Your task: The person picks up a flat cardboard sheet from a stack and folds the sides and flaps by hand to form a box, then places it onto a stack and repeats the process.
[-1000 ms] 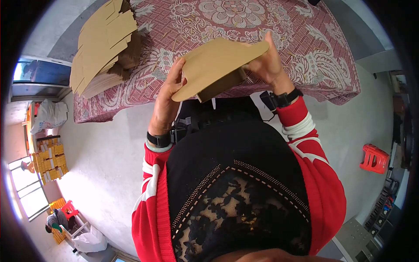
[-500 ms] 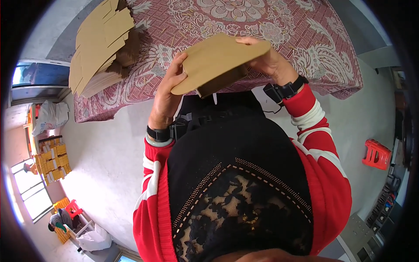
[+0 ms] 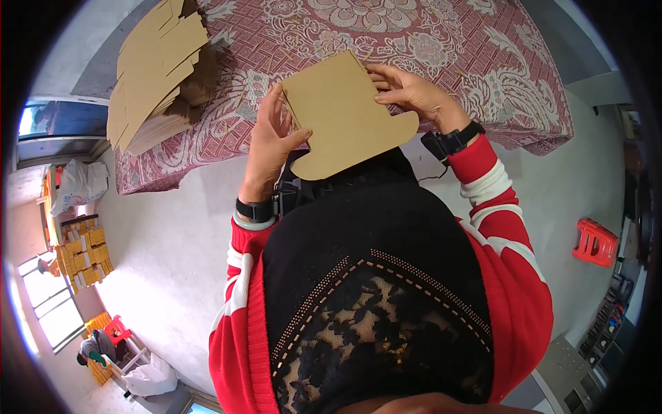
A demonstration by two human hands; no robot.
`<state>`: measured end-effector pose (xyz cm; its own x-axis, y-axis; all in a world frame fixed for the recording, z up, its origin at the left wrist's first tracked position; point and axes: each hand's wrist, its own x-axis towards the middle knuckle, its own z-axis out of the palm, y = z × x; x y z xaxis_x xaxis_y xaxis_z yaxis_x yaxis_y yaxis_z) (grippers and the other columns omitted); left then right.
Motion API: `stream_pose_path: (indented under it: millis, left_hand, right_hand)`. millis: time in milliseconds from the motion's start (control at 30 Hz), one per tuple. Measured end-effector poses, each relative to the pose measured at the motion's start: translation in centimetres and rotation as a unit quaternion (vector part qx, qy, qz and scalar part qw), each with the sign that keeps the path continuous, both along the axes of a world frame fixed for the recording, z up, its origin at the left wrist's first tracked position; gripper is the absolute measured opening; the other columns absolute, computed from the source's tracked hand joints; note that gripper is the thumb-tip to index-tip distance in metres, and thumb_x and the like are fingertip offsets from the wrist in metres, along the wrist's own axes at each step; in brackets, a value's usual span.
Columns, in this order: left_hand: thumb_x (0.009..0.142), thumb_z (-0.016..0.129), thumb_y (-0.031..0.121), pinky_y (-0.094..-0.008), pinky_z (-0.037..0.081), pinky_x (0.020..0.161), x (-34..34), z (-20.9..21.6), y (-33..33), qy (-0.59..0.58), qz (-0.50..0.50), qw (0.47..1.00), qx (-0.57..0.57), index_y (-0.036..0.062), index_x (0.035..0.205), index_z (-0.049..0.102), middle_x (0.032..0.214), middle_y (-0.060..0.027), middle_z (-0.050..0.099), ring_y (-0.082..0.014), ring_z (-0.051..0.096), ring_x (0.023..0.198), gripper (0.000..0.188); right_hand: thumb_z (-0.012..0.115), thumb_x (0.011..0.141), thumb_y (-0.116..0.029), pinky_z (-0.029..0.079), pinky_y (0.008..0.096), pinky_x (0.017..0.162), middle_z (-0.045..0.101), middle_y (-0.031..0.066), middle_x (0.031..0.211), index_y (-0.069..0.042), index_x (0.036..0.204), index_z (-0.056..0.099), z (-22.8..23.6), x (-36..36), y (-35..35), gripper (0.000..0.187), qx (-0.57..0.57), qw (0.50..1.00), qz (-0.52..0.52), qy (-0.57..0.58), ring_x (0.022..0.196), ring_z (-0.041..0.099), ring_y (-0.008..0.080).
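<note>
Between my hands is a brown cardboard box (image 3: 338,107), its lid panel facing up and a flap with rounded ends pointing toward my body. My left hand (image 3: 274,141) grips the box's left edge, thumb on top near the flap and fingers along the side. On the right edge, my right hand (image 3: 403,90) holds with its thumb on the top panel and fingers at the far right side. The underside of the box and some fingertips are hidden. It sits over the near edge of the table, partly above my lap.
A stack of flat cardboard blanks (image 3: 155,76) lies at the table's left. The table wears a red and white patterned cloth (image 3: 496,76). A red plastic stool (image 3: 596,243) stands on the floor at right. Yellow stacked bundles (image 3: 83,252) are at far left.
The box has tilted so its top panel lies flatter, and its flap now reaches closer to my body. My right hand has shifted slightly left and down along the right edge.
</note>
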<state>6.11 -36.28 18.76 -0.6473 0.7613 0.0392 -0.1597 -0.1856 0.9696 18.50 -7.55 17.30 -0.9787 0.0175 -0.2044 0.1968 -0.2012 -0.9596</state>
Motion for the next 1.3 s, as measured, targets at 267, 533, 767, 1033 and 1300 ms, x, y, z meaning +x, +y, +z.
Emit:
stream_pose_path:
  millis: [267,533,767,1033,1300]
  left_hand:
    - [0.069,0.078,-0.007,-0.0386,0.033,0.115,-1.3,-0.9,0.1,0.034,-0.019,0.995,-0.096,-0.0018,0.154,0.017,0.151,-0.0172,0.035,-0.0288,0.038,0.14,0.105]
    - [0.074,0.082,0.019,-0.0403,0.046,0.101,-6.1,-1.6,1.9,0.36,0.02,0.91,-0.204,-0.0015,0.148,0.033,0.143,-0.0224,0.046,-0.031,0.05,0.129,0.091]
    - [0.081,0.075,0.032,-0.0383,0.048,0.096,-10.1,0.7,5.3,0.474,-0.083,0.842,-0.245,0.001,0.137,0.051,0.128,-0.0217,0.06,-0.0331,0.059,0.116,0.068]
    - [0.083,0.074,0.029,-0.0373,0.049,0.092,-7.1,0.4,4.3,0.39,-0.083,0.868,-0.296,0.0018,0.133,0.054,0.118,-0.0179,0.065,-0.0308,0.064,0.105,0.061]
    - [0.079,0.079,0.021,-0.0417,0.047,0.096,-3.0,0.0,1.2,0.128,0.037,0.985,-0.105,-0.0002,0.138,0.047,0.125,-0.0142,0.059,-0.0282,0.057,0.114,0.07]
  right_hand:
    - [0.071,0.084,-0.005,0.045,0.0331,0.104,0.051,0.0149,0.135,0.001,0.151,0.029,1.7,-0.6,-0.4,0.079,0.14,0.989,0.045,-0.001,0.128,0.049,0.0218]
    - [0.058,0.1,-0.024,0.051,0.0296,0.092,0.062,0.0139,0.12,0.0,0.139,0.048,0.3,2.9,-0.8,0.048,-0.001,0.979,-0.201,-0.033,0.106,0.062,0.0189]
    - [0.051,0.103,-0.036,0.054,0.0285,0.075,0.069,0.0081,0.101,-0.001,0.115,0.063,-1.9,11.3,-2.6,0.039,0.05,0.956,-0.258,-0.133,0.088,0.067,0.015]
    - [0.063,0.097,-0.02,0.054,0.0281,0.072,0.069,0.0061,0.096,0.0,0.111,0.062,0.8,8.0,-8.7,0.024,0.052,0.976,-0.21,-0.021,0.081,0.067,0.014]
    - [0.065,0.093,-0.011,0.052,0.0277,0.076,0.07,0.0031,0.095,-0.005,0.109,0.066,11.8,2.2,-6.3,0.017,0.349,0.877,-0.259,0.203,0.082,0.066,0.0127]
